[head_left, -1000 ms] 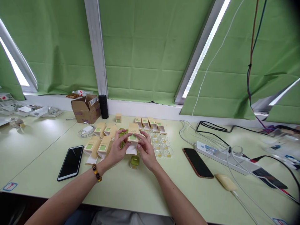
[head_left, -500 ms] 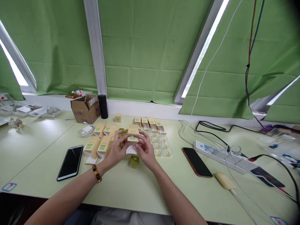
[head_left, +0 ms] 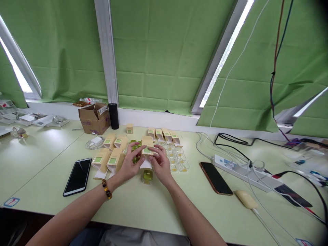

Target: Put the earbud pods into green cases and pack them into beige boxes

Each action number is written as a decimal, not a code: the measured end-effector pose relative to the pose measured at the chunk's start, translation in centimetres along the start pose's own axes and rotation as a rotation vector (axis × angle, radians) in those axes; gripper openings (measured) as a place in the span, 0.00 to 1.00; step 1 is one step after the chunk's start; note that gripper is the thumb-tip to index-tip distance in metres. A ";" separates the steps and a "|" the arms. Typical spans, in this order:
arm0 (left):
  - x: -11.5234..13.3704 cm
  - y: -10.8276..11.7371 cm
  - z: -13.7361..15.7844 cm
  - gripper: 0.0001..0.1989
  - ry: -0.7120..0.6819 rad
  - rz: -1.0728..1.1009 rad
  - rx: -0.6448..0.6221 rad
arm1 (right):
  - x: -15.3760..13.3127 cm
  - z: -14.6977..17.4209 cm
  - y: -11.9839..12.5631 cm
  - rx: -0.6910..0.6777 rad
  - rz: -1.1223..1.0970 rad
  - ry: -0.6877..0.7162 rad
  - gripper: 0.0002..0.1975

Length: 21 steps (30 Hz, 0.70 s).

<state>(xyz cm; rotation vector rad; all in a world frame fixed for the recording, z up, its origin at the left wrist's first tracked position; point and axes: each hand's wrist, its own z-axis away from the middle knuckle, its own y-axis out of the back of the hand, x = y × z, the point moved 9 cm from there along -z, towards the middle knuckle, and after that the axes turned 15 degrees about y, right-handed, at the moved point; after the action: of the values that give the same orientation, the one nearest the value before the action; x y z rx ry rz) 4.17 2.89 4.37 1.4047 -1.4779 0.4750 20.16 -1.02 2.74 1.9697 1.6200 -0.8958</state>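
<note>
Left hand and right hand both grasping box, mid-table, just behind green jar. Box has green label, print way too tiny to read. Carton's purple lettering kinda illegible too.

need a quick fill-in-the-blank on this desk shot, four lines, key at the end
1. The left hand and right hand hold a small tan box whose square label is ____.
2. The beaded bracelet is on the ____ wrist.
3. In the picture, the black cylinder stands just to the ____ of the brown carton.
4. Behind the clear containers, the row of tan boxes numbers ____.

Missing words: green; left; right; four
</note>
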 end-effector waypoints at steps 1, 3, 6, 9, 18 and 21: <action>0.2 -0.1 0.1 0.25 -0.003 0.002 -0.037 | 0.0 -0.1 0.1 0.009 -0.006 -0.003 0.15; 0.7 -0.4 0.4 0.31 -0.013 -0.007 -0.116 | 0.0 -0.2 0.4 0.040 -0.017 -0.009 0.16; 1.2 -1.0 0.7 0.39 -0.036 -0.021 -0.204 | 0.2 -0.3 0.9 0.078 -0.031 -0.022 0.17; 1.0 -1.2 0.6 0.42 -0.034 0.007 -0.216 | 0.3 -0.3 0.9 0.081 -0.037 -0.023 0.17; -0.2 -0.4 0.0 0.24 0.010 0.209 -0.102 | -0.1 0.1 -0.4 -0.032 -0.041 0.021 0.17; -0.6 -0.3 -0.1 0.21 0.024 0.277 -0.078 | -0.5 0.2 -0.8 -0.072 -0.053 0.042 0.18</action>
<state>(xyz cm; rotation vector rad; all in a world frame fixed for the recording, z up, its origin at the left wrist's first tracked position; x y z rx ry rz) 4.33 3.20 3.83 1.1342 -1.6620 0.5971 19.31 -1.30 3.03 1.9169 1.7117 -0.8090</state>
